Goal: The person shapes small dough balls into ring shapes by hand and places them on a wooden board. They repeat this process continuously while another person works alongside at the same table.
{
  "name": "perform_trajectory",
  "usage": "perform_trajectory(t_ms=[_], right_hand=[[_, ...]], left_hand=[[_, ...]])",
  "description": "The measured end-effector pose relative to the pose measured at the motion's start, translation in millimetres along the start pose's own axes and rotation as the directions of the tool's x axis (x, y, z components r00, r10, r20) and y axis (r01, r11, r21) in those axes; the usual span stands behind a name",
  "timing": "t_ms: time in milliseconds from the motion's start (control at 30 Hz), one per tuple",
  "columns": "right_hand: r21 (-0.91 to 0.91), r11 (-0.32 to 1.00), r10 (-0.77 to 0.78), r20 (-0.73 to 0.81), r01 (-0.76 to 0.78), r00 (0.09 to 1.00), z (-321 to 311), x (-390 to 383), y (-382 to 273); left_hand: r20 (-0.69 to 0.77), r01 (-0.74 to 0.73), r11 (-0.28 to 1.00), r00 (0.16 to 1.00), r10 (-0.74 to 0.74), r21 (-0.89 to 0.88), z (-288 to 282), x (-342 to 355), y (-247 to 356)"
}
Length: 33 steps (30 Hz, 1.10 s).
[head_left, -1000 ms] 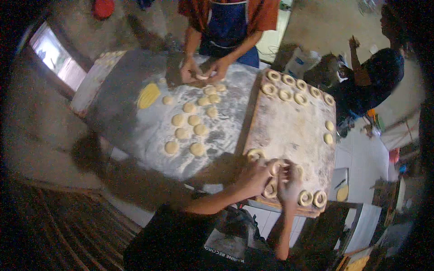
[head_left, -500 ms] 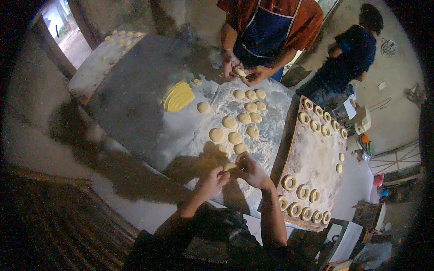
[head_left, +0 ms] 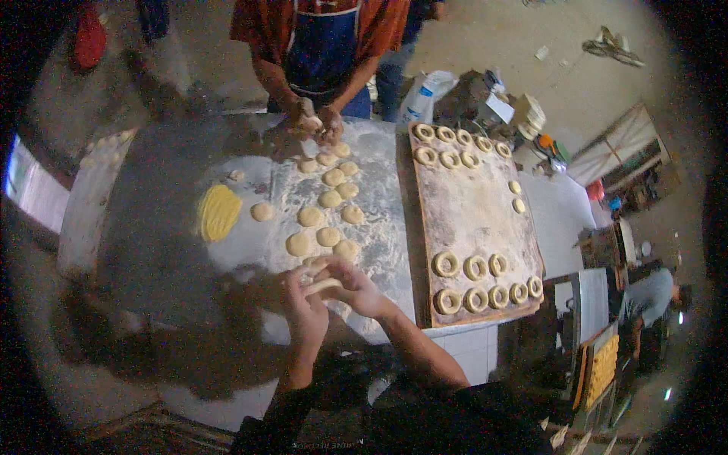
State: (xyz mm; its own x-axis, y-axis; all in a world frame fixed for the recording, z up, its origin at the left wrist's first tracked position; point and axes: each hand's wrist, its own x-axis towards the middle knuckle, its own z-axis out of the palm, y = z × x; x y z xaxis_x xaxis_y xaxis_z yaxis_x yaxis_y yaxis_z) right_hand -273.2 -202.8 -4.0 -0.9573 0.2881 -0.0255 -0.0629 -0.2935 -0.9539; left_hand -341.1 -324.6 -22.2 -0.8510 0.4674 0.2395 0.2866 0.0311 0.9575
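Near the front of the floury metal table (head_left: 159,205), my left hand (head_left: 305,309) and my right hand (head_left: 353,290) are closed round a pale piece of dough (head_left: 322,287), stretched between them. Several flattened dough rounds (head_left: 309,216) lie just beyond my hands. A yellow spread mass (head_left: 220,212) sits to their left. To the right, a wooden board (head_left: 474,216) carries several dough rings (head_left: 447,264) along its far and near edges and two small rounds (head_left: 518,205) on its right side.
Across the table a co-worker in a blue apron (head_left: 322,42) has both hands (head_left: 311,121) on dough. Another board with dough (head_left: 91,212) is at the far left. Bags and containers (head_left: 428,95) stand behind the table. A person in grey (head_left: 644,303) is by trays (head_left: 595,364) at the right.
My hands have moved left from the board's dough rings onto the metal table and now grip a piece of dough. The camera view has shifted; the co-worker's hands are still on dough.
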Motion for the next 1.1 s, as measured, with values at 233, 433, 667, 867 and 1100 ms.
perform_trajectory(t_ms=[233, 433, 667, 867, 1100], right_hand=[[-0.637, 0.771, -0.159, -0.191, 0.001, 0.969, -16.5, -35.7, -28.3], [-0.775, 0.632, -0.292, -0.236, 0.001, 0.927, -20.6, -54.0, -61.8], [-0.326, 0.945, -0.104, -0.368, -0.024, 0.924, -81.2, -105.0, -79.9], [-0.481, 0.874, -0.217, -0.509, -0.066, 0.833, -155.1, -163.3, -101.2], [-0.435, 0.899, -0.205, -0.506, -0.042, 0.838, -249.0, -245.8, -121.8]], left_hand=[[0.193, 0.116, 0.733, 0.981, 0.022, -0.67, 24.2, -20.9, 7.9], [0.079, -0.642, 0.674, 0.743, 0.665, 0.366, 70.2, -11.6, 7.6], [0.31, -0.156, 0.987, 0.938, 0.158, -0.032, 140.8, -31.3, 67.1], [0.354, -0.13, 0.992, 0.927, 0.119, 0.006, 230.5, -62.2, 109.3], [0.513, -0.176, 0.984, 0.842, 0.165, -0.028, 343.3, -99.3, 134.7]])
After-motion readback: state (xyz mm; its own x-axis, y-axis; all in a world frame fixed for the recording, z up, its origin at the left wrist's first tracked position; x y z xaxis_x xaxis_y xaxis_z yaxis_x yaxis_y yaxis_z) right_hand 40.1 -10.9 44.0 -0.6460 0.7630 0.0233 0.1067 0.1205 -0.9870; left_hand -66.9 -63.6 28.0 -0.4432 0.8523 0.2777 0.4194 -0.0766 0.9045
